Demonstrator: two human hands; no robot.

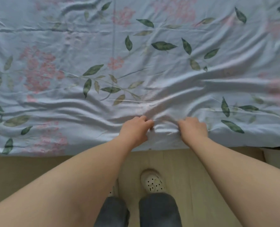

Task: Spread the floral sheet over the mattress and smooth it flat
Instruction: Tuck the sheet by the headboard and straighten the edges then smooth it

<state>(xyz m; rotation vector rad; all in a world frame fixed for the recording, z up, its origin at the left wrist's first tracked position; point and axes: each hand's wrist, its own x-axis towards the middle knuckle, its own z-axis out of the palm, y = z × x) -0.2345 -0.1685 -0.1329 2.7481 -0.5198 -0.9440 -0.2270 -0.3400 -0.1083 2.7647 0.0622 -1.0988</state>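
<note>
Floral sheet [103, 51]: pale blue with pink blooms and green leaves. It lies across the bed and runs out of frame left, top and right. The mattress beneath is fully covered, so none of it shows. Long ripples cross the near half and converge on the hands.

Left hand [135, 129]: at the near edge, knuckles up, fingers curled and pinching a gather of cloth. The fingertips are partly buried in the fold.

Puckered ridge [165, 128]: bunched between the two hands.

Right hand [193, 128]: just beside the ridge, fingers curled under and clamped on the sheet, tips hidden.

Below the sheet's edge: wood floor [185, 169], dark trouser legs [158, 210], one white clog [152, 181]. The other foot is mostly behind the left forearm. The far right corner is dark and unreadable.
</note>
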